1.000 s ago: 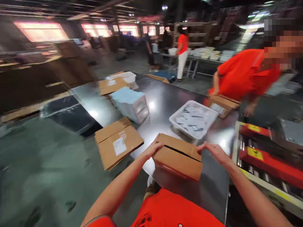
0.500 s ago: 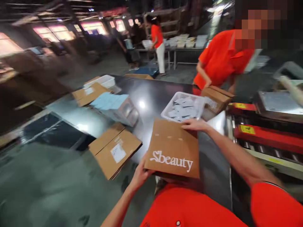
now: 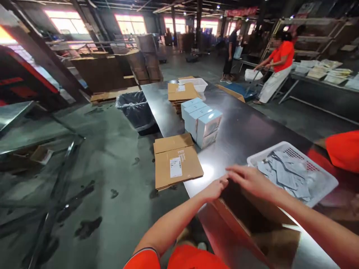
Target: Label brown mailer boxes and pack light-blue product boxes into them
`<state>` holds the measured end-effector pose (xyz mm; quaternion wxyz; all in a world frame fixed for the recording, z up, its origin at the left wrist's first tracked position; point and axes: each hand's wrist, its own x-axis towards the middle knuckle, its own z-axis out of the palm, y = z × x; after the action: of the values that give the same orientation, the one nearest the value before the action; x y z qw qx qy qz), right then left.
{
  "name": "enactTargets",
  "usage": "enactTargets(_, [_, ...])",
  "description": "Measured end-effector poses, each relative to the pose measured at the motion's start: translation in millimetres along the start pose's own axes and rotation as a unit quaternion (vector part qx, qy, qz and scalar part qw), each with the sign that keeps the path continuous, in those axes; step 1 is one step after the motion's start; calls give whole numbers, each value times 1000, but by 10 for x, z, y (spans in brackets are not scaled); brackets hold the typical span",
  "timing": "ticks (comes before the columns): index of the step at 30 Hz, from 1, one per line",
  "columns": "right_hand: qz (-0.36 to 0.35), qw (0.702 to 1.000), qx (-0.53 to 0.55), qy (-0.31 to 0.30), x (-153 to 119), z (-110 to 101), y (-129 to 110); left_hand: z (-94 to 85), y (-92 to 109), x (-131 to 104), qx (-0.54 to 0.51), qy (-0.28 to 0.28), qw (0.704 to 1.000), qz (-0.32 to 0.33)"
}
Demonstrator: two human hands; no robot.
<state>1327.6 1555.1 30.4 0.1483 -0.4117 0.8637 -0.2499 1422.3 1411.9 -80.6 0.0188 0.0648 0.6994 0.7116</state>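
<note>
Where the hands work, a dark, shiny metal table (image 3: 238, 119) carries nearly everything, its long left edge running away to a far left corner. Beyond that edge, on the floor, stands a waste bin lined with a black bag (image 3: 140, 117). At the table's near end, beside the left edge, a brown cardboard carton (image 3: 235, 224) lies below the forearms, much of it in deep shadow. Near the right edge sits a white plastic basket (image 3: 327, 183), slightly apart from the carton. A stack of flattened cartons (image 3: 165, 149) juts over the left edge, and just beyond it stand light-blue boxes (image 3: 193, 123), two high. The right hand (image 3: 252, 181) stretches its fingers, close together, over the carton's far end; the left hand (image 3: 214, 189) bends its fingers there, the fingertips of both meeting or nearly so. Whether either one pinches the cardboard I cannot tell. Smallest are the white label (image 3: 175, 167) on the top flattened carton and the silvery packets (image 3: 283, 172) filling the basket.
</note>
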Motion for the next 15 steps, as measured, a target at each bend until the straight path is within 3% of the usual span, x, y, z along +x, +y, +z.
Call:
enactTargets(1, [-28,999,-26,17,481,-137,-103,4,-19,11,-6,-2,1000,-2])
enactTargets(3, [-11,996,-56,69,1431,-284,-295,-2,-41,25,-11,-7,1000,-16])
enactTargets(5, [50,990,-60,122,2230,-292,-429,-22,-21,44,-12,-13,1000,-25])
enactTargets(7, [132,976,-48,166,2796,-218,-473,-50,43,75,-16,-22,1000,-16])
enactTargets(9, [209,959,-33,189,3126,-118,-429,-84,129,110,-23,-22,999,5])
enactTargets(11, [257,949,-12,180,3255,-42,-314,-120,199,140,-33,-16,999,18])
enactTargets(15, [282,945,77,149,3116,-49,32,-155,192,156,-25,-28,999,-33])
